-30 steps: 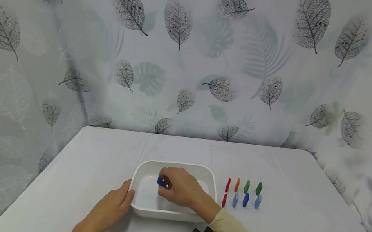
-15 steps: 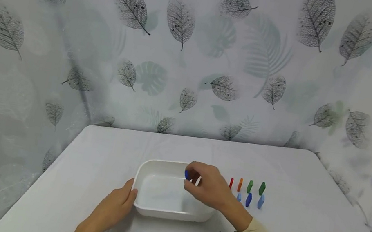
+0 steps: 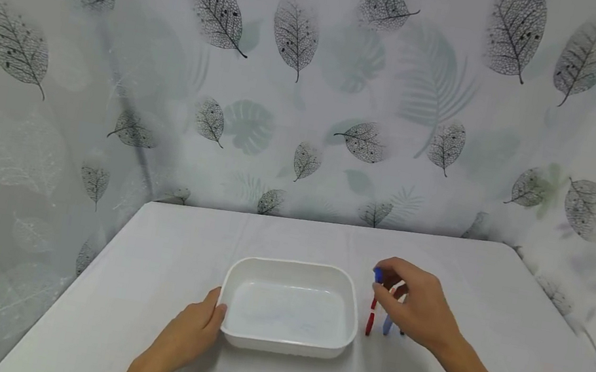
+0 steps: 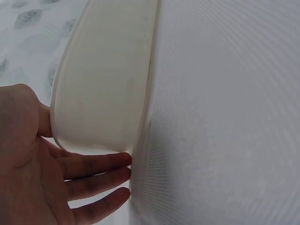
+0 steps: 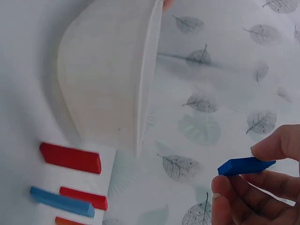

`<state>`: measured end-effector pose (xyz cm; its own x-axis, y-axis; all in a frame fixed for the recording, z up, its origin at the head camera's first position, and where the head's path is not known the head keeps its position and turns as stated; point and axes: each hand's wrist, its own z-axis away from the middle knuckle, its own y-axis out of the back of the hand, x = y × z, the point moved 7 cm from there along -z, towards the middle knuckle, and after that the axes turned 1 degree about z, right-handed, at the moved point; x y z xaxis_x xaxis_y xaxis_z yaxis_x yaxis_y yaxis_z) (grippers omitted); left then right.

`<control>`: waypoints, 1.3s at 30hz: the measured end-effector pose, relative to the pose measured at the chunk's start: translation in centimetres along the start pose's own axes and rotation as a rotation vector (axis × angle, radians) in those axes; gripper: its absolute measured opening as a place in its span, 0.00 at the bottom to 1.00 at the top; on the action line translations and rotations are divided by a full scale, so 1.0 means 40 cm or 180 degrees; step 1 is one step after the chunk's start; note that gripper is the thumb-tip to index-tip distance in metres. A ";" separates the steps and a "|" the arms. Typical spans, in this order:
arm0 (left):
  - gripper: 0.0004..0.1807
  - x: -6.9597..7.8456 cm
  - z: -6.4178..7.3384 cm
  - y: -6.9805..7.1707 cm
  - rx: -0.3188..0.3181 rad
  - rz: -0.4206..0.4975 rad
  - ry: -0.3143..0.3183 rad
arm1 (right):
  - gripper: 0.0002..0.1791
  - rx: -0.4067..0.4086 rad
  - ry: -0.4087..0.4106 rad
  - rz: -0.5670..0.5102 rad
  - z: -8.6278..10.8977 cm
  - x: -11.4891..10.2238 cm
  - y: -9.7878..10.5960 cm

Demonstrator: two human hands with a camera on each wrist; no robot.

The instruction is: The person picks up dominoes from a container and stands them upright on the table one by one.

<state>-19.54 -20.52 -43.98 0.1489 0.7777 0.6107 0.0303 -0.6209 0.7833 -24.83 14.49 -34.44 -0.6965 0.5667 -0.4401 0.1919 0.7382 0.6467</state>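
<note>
My right hand [image 3: 421, 304] pinches a small blue block [image 5: 244, 166] between thumb and fingers, held up over the rows of blocks to the right of the tray. At the left end of the white plastic tray [image 3: 281, 347], my left hand [image 3: 188, 333] grips the rim. In the left wrist view its thumb goes behind the rim while the fingers [image 4: 96, 183] lie along the outer wall. Below the right hand stand a red block [image 3: 370, 324] and a light blue block [image 3: 388, 325]. The hand hides most of the other blocks.
The right wrist view shows a red block [image 5: 70, 158], a light blue block [image 5: 62, 201] and part of an orange block [image 5: 70, 221] near the tray's end. A white cloth covers the table [image 3: 194, 234]. A leaf-print curtain [image 3: 316, 83] hangs behind it.
My right hand has carried the blue block from over the tray rightward to above the rows of blocks. The left hand stays at the tray's left end.
</note>
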 end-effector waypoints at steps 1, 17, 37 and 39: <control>0.27 0.001 0.000 0.000 0.0002 -0.0006 -0.0009 | 0.15 0.0036 -0.0018 0.0057 0.006 0.010 0.014; 0.26 0.006 0.001 0.001 0.0003 -0.0037 -0.0021 | 0.13 0.0080 -0.0852 0.0542 0.130 0.198 0.133; 0.27 0.001 0.000 -0.003 -0.0009 0.0037 0.0011 | 0.12 -0.0853 -0.1452 0.0317 0.216 0.344 0.065; 0.27 0.002 0.000 -0.004 -0.0005 0.0030 0.0007 | 0.12 -0.0875 -0.1443 0.0312 0.218 0.346 0.059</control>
<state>-19.53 -20.36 -44.08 0.1469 0.7721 0.6183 0.0274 -0.6280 0.7777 -27.99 27.29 -44.44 -0.3045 0.7741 -0.5550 0.0105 0.5854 0.8107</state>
